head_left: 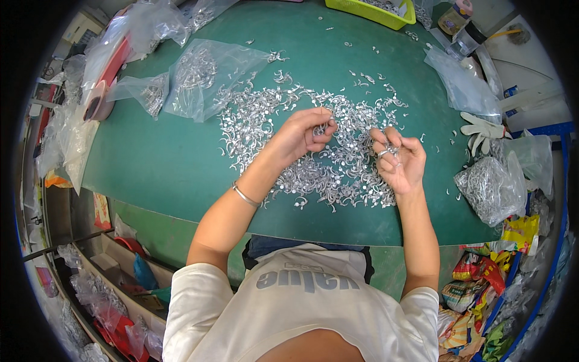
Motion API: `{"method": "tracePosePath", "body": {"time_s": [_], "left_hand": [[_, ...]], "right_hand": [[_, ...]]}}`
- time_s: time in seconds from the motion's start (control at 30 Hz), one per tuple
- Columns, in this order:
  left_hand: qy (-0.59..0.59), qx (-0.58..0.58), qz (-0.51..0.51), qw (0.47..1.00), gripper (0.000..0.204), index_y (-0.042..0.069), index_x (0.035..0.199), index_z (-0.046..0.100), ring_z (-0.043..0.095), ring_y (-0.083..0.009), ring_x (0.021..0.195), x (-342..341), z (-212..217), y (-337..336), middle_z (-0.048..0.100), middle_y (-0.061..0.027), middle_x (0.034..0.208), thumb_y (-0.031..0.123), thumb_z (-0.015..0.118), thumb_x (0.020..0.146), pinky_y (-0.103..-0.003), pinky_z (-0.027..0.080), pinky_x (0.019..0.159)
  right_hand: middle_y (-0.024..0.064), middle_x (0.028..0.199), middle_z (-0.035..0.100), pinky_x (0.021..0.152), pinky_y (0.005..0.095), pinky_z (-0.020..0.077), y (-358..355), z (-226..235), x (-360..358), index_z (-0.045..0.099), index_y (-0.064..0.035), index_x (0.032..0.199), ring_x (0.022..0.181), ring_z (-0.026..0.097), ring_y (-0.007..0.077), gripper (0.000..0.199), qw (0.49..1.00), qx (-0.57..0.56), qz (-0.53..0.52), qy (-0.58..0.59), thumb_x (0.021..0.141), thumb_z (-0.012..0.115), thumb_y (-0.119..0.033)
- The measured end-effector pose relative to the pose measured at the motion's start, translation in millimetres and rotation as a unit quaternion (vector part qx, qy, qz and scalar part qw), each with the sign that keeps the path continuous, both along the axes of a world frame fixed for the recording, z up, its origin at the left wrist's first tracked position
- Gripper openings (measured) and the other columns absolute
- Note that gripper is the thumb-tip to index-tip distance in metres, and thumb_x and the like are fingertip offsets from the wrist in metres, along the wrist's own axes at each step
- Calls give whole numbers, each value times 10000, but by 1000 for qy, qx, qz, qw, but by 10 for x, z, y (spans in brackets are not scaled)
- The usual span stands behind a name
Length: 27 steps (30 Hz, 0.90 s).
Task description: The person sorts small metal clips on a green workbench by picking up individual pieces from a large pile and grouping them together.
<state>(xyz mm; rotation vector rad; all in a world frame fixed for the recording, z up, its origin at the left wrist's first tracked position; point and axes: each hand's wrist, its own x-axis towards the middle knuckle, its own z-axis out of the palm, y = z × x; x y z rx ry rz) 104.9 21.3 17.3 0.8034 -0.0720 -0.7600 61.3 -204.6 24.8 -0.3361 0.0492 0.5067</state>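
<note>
A wide heap of small silver metal hooks (283, 127) lies spread over the green table (157, 157). My left hand (304, 131) hovers over the middle of the heap, its fingers pinched around a small metal piece (319, 129). My right hand (399, 160) is turned palm up just right of it, fingers curled around a few small metal hooks (389, 149). A thin silver bangle (245, 196) sits on my left wrist. The two hands are a short gap apart above the heap.
Clear plastic bags of metal parts (199, 75) lie at the back left, and another full bag (491, 190) at the right. A white work glove (482, 130) rests at the right edge. A yellow-green basket (371, 12) stands at the back. Bins and bags sit under the table.
</note>
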Motion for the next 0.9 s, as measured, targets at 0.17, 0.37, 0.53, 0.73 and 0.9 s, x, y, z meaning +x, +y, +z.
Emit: {"method": "tracePosePath", "body": {"time_s": [0.17, 0.37, 0.53, 0.73, 0.9], "left_hand": [[-84, 154, -29, 984, 177, 65, 810, 525, 393, -52, 594, -16, -75, -52, 480, 4, 727, 223, 516, 890, -182, 301, 474], [29, 18, -7, 999, 195, 68, 687, 474, 369, -67, 571, -52, 26, -102, 457, -19, 734, 170, 491, 852, -196, 293, 457], [129, -159, -26, 978, 236, 76, 646, 389, 343, -76, 541, -44, -175, -36, 448, -53, 730, 190, 449, 843, -186, 269, 410], [123, -134, -35, 983, 208, 29, 736, 485, 423, -76, 531, -67, -125, -67, 467, -58, 762, 160, 428, 887, -168, 362, 436], [156, 40, -29, 987, 216, -39, 1001, 527, 599, -177, 784, -260, -10, -276, 569, -130, 966, 118, 419, 899, -292, 511, 684]], "right_hand": [[23, 710, 373, 363, 198, 271, -48, -139, 52, 428, -42, 784, 488, 338, 83, 206, 998, 68, 7, -3, 932, 394, -181], [11, 687, 375, 343, 188, 225, -100, -173, 53, 501, 12, 989, 448, 301, 57, 187, 997, 67, -30, 3, 944, 375, -119], [29, 740, 394, 351, 192, 200, -126, -118, 63, 490, 37, 1122, 435, 284, 53, 253, 994, 94, -48, 21, 907, 384, -42], [31, 751, 402, 361, 192, 209, -123, -156, 64, 504, 35, 1105, 439, 294, 55, 245, 996, 72, -47, -27, 899, 393, -38], [5, 605, 450, 401, 204, 292, 229, -1, -48, 561, 2, 1033, 456, 362, 62, 201, 916, -357, -73, -169, 901, 483, -127]]}}
